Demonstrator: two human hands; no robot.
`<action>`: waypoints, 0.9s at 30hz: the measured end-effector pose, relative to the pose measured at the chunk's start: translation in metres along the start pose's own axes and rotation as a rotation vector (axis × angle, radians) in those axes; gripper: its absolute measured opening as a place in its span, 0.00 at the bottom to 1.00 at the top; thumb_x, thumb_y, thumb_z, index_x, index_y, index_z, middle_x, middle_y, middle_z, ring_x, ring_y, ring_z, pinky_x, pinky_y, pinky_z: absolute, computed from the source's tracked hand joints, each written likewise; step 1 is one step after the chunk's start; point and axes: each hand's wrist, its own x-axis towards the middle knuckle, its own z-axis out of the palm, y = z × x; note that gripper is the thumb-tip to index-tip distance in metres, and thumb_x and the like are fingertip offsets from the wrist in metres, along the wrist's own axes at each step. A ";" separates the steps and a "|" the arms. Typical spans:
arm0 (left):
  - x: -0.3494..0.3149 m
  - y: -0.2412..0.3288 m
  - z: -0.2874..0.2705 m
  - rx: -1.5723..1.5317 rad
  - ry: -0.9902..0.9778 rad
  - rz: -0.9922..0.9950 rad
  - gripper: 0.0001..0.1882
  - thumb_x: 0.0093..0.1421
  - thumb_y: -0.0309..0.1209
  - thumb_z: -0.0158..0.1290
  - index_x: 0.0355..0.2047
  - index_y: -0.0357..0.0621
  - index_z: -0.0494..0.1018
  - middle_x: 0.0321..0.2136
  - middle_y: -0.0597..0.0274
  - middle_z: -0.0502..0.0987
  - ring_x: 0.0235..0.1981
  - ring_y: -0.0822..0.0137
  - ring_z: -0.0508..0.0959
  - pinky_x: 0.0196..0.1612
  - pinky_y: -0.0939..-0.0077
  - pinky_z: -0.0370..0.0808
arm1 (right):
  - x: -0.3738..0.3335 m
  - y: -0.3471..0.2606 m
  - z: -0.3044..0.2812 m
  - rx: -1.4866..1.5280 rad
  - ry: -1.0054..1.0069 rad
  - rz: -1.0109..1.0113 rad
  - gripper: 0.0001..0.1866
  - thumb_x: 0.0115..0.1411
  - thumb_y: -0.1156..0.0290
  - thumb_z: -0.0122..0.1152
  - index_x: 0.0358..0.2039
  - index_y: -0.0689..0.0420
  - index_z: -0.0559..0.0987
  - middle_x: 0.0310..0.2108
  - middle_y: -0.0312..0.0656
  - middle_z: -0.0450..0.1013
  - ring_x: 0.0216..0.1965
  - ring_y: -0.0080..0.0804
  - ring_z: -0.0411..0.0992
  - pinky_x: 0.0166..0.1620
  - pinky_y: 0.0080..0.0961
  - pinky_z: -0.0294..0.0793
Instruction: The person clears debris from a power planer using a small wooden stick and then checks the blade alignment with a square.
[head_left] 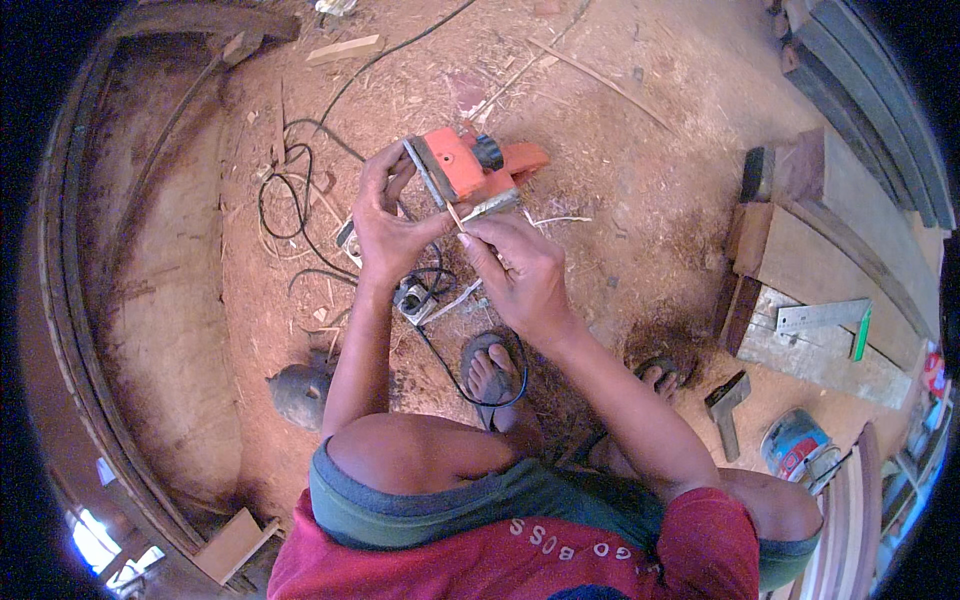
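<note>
An orange power tool, apparently an electric hand planer [455, 165], is held up above the floor, tilted on its side with its flat metal base toward my left. My left hand [388, 240] grips it at that base edge, fingers curled behind and thumb along the near end. My right hand [522, 272] is closed in a pinch at the tool's near end. Between its thumb and fingers is a thin, light-coloured stick [454, 214], whose tip meets the tool. The right fingers partly cover the tool's near side.
Black cord [265, 205] loops over the shaving-strewn floor, near a socket block [412, 300] by my foot. On the right, stacked timber [850, 250] bears a try square [820, 316]. A hammer-like tool [728, 412] and a bucket [793, 440] stand nearer. Curved woodwork [75, 260] runs along the left.
</note>
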 end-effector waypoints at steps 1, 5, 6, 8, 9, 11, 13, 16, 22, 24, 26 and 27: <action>0.000 0.000 0.000 0.020 -0.010 0.019 0.47 0.39 0.25 0.77 0.60 0.36 0.66 0.58 0.53 0.70 0.58 0.58 0.73 0.60 0.59 0.74 | 0.000 -0.001 -0.001 -0.028 -0.004 -0.011 0.07 0.59 0.76 0.64 0.38 0.63 0.81 0.37 0.51 0.79 0.38 0.49 0.79 0.43 0.39 0.79; -0.002 -0.005 -0.003 0.057 -0.004 0.031 0.47 0.39 0.25 0.76 0.61 0.36 0.66 0.58 0.54 0.70 0.58 0.59 0.73 0.60 0.59 0.74 | 0.002 -0.005 0.000 -0.051 -0.010 -0.031 0.08 0.60 0.75 0.64 0.39 0.64 0.81 0.37 0.52 0.78 0.38 0.49 0.79 0.43 0.39 0.79; -0.003 -0.007 -0.004 0.044 -0.006 0.036 0.47 0.39 0.24 0.75 0.61 0.37 0.66 0.57 0.54 0.70 0.58 0.59 0.73 0.60 0.59 0.74 | 0.004 -0.007 0.001 -0.060 -0.014 -0.033 0.08 0.60 0.75 0.63 0.39 0.64 0.81 0.37 0.52 0.78 0.38 0.49 0.78 0.43 0.39 0.79; -0.004 -0.008 -0.004 0.031 -0.009 0.042 0.47 0.39 0.24 0.75 0.61 0.37 0.66 0.57 0.55 0.70 0.58 0.60 0.73 0.60 0.59 0.74 | 0.007 -0.010 0.001 -0.068 -0.016 -0.035 0.08 0.60 0.75 0.63 0.39 0.64 0.81 0.36 0.52 0.78 0.39 0.49 0.78 0.43 0.39 0.79; -0.005 -0.007 -0.004 0.058 0.001 0.043 0.46 0.39 0.23 0.74 0.61 0.38 0.66 0.57 0.55 0.70 0.58 0.60 0.73 0.60 0.60 0.74 | 0.008 -0.011 0.000 -0.073 -0.027 -0.034 0.08 0.60 0.75 0.63 0.39 0.64 0.81 0.36 0.52 0.78 0.38 0.49 0.78 0.42 0.39 0.79; -0.005 -0.005 -0.004 0.086 0.012 0.046 0.46 0.40 0.23 0.73 0.61 0.38 0.66 0.57 0.56 0.70 0.58 0.60 0.73 0.61 0.60 0.74 | 0.010 -0.013 -0.001 -0.076 -0.038 -0.034 0.08 0.60 0.76 0.62 0.39 0.64 0.81 0.36 0.51 0.78 0.38 0.49 0.78 0.42 0.39 0.78; -0.004 -0.003 -0.004 0.047 0.004 0.034 0.45 0.39 0.23 0.73 0.59 0.36 0.66 0.57 0.52 0.68 0.59 0.59 0.72 0.63 0.59 0.73 | 0.012 -0.015 -0.002 -0.118 -0.044 -0.061 0.07 0.61 0.75 0.61 0.39 0.64 0.81 0.35 0.51 0.77 0.37 0.50 0.78 0.41 0.42 0.78; -0.007 0.001 -0.002 0.086 -0.019 0.046 0.45 0.39 0.23 0.73 0.59 0.37 0.66 0.56 0.53 0.69 0.59 0.59 0.73 0.63 0.58 0.72 | 0.018 -0.019 -0.004 -0.148 -0.093 -0.008 0.07 0.61 0.75 0.60 0.39 0.63 0.81 0.34 0.51 0.77 0.36 0.51 0.77 0.41 0.42 0.77; -0.010 -0.001 -0.001 0.046 0.010 0.039 0.45 0.38 0.23 0.74 0.59 0.37 0.67 0.55 0.54 0.70 0.58 0.60 0.73 0.63 0.58 0.73 | 0.025 -0.023 -0.008 -0.177 -0.148 0.026 0.07 0.61 0.74 0.61 0.37 0.61 0.82 0.34 0.53 0.77 0.37 0.53 0.77 0.40 0.41 0.77; -0.012 -0.002 -0.003 0.032 0.010 0.031 0.45 0.38 0.23 0.73 0.58 0.37 0.67 0.55 0.54 0.70 0.58 0.60 0.73 0.63 0.58 0.73 | 0.029 -0.022 -0.013 -0.148 -0.185 0.026 0.07 0.61 0.73 0.62 0.36 0.62 0.82 0.33 0.52 0.77 0.35 0.50 0.77 0.39 0.40 0.77; -0.012 -0.001 -0.003 0.009 0.008 0.025 0.44 0.38 0.23 0.73 0.58 0.37 0.67 0.55 0.54 0.70 0.58 0.59 0.73 0.62 0.59 0.73 | 0.033 -0.020 -0.015 -0.129 -0.221 0.025 0.07 0.60 0.72 0.63 0.35 0.62 0.83 0.31 0.52 0.78 0.33 0.48 0.78 0.38 0.38 0.77; -0.012 0.001 -0.001 0.047 0.013 0.021 0.45 0.38 0.23 0.74 0.58 0.37 0.67 0.55 0.54 0.70 0.58 0.60 0.73 0.62 0.59 0.73 | 0.035 -0.019 -0.016 -0.009 -0.208 0.193 0.08 0.59 0.71 0.65 0.34 0.63 0.83 0.30 0.50 0.79 0.32 0.44 0.79 0.37 0.35 0.77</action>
